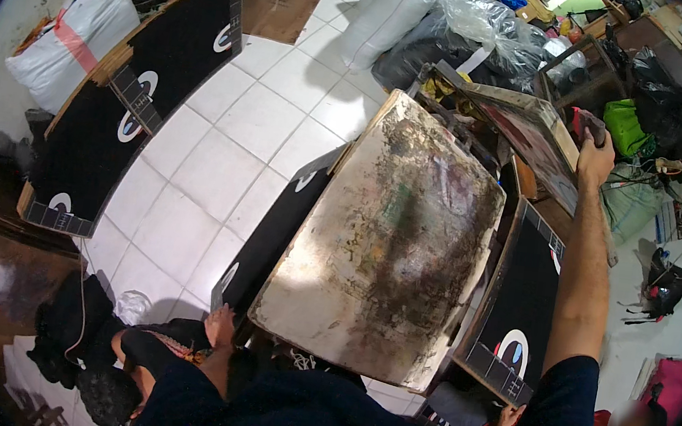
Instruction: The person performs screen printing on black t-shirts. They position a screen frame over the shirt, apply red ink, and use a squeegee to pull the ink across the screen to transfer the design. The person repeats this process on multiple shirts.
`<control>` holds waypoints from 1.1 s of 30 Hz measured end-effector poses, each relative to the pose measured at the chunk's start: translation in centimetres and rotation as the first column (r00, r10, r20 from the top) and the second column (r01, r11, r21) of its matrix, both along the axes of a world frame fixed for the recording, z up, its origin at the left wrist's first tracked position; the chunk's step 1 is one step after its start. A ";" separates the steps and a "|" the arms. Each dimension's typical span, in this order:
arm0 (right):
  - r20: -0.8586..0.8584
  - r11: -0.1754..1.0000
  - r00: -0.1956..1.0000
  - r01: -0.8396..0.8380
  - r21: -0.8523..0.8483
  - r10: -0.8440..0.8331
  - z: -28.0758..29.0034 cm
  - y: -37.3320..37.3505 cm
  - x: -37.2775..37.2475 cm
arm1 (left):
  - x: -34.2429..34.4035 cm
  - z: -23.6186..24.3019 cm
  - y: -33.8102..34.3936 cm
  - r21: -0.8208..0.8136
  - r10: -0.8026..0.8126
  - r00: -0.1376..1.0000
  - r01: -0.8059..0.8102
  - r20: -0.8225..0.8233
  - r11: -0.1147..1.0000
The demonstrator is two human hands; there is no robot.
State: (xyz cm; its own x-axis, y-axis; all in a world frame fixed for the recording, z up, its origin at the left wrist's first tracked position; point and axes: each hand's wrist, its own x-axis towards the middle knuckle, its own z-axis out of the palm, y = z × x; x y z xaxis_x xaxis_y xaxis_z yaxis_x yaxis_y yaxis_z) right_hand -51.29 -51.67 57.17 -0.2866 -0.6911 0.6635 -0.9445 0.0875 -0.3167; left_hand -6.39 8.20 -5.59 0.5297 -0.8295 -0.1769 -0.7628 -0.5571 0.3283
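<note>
My right arm reaches forward, and my right hand (595,157) is closed around a dark block with a reddish end (587,126), at the raised edge of a tilted framed screen (530,130). Whether the fingers also grip the frame is unclear. Beside it stands a stained, ink-marked board (380,243), worn pale at its near left. My left hand does not show; only my dark sleeve and shirt are seen low in the picture.
Black panels with eye-shaped prints (76,155) lie at left; another (518,294) stands right of the board. Two people sit nearby: one person's hand (221,326) touches a black panel, another's hand (508,419) a panel's corner. White sacks (391,11) and bags stand behind.
</note>
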 end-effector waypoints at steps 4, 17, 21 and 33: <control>0.015 0.999 1.000 -0.018 0.029 0.017 0.5 -0.3 0.4 | 2.6 1.4 -0.4 0.288 0.109 0.973 -0.046 -0.204 0.956; 0.032 1.000 0.999 0.011 -0.013 -0.011 1.0 -2.2 -0.6 | 4.2 25.7 -25.7 -0.807 -0.044 0.989 -0.092 -0.144 0.583; 0.049 0.999 0.999 0.021 0.043 -0.023 1.4 -2.1 -0.5 | 0.8 34.2 -31.9 -0.869 -0.009 0.989 -0.126 -0.148 0.478; -0.012 0.990 0.997 -0.070 0.122 0.072 2.7 -4.8 -1.2 | -20.9 46.1 -21.4 -0.855 -0.302 0.852 0.490 0.428 0.171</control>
